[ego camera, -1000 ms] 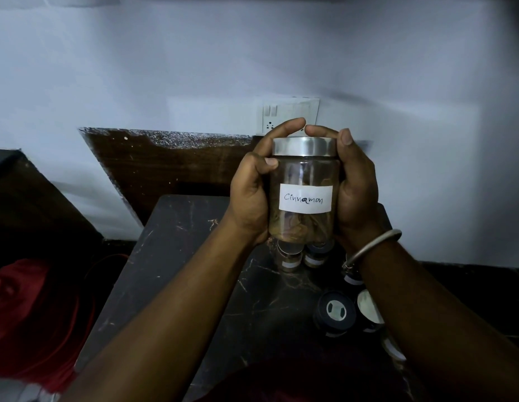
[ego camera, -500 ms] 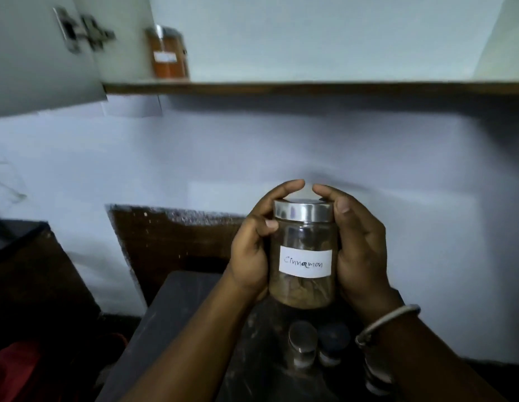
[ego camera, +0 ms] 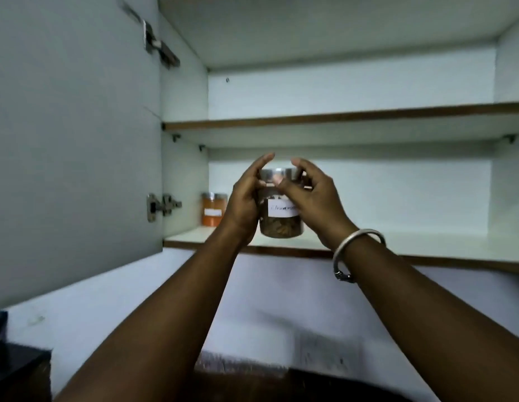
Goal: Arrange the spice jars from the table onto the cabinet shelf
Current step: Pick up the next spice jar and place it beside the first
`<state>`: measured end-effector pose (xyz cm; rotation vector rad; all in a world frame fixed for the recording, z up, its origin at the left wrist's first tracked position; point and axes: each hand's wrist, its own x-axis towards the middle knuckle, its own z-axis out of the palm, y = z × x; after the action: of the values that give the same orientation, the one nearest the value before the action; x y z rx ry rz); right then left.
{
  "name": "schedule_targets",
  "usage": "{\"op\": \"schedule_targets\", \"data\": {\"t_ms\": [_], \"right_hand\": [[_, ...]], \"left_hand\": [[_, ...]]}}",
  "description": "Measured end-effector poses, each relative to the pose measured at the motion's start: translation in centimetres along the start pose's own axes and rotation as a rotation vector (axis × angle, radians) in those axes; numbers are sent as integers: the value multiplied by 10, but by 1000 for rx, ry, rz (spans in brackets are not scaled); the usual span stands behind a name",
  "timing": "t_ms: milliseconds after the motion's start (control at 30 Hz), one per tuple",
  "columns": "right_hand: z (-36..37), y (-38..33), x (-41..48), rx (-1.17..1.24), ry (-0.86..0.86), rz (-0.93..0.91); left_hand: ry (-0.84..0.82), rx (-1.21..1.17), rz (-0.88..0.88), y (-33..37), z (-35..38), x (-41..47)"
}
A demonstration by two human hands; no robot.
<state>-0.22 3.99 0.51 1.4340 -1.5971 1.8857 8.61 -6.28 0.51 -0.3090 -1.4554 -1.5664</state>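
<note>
1. At the open cabinet, straight ahead of me, both arms are up and the cinnamon jar [ego camera: 281, 226] is held between my palms, level with the lower shelf [ego camera: 412, 245].
2. Left hand [ego camera: 243, 198]: it wraps the jar's left side, fingers curled round the glass, the index tip poking up past the steel lid [ego camera: 277, 173].
3. Right hand [ego camera: 316, 198]: it grips the right side, with the thumb lying across the front over the lid's rim and the palm covering the end of the white label [ego camera: 281, 211].
4. The jar stands upright, with brown pieces filling its lower part. Its base shows just above the shelf's brown front edge; whether it touches the board, I cannot tell.
5. Far left on that same shelf, back by the side wall, an orange jar [ego camera: 214, 209] stands upright with a steel lid and a pale label, apart from my left hand.
6. Above runs the upper shelf [ego camera: 339, 116], white with a brown edge.
7. The cabinet door [ego camera: 72, 140] hangs open on my left, with one hinge [ego camera: 161, 206] beside the orange jar and another hinge [ego camera: 158, 46] up high.
8. A metal bangle [ego camera: 355, 246] rings my right wrist.
9. Under the cabinet there is pale wall [ego camera: 281, 300]; the dark strip along the bottom is too blurred to read.
</note>
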Motion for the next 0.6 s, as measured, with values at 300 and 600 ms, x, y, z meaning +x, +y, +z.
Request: {"op": "schedule_targets", "data": {"t_ms": [300, 600], "right_hand": [[75, 81, 73, -375, -272, 202], [132, 130, 124, -463, -372, 204]], "left_hand": [[-29, 728, -154, -51, -99, 69], [-69, 1060, -265, -91, -143, 78]]}}
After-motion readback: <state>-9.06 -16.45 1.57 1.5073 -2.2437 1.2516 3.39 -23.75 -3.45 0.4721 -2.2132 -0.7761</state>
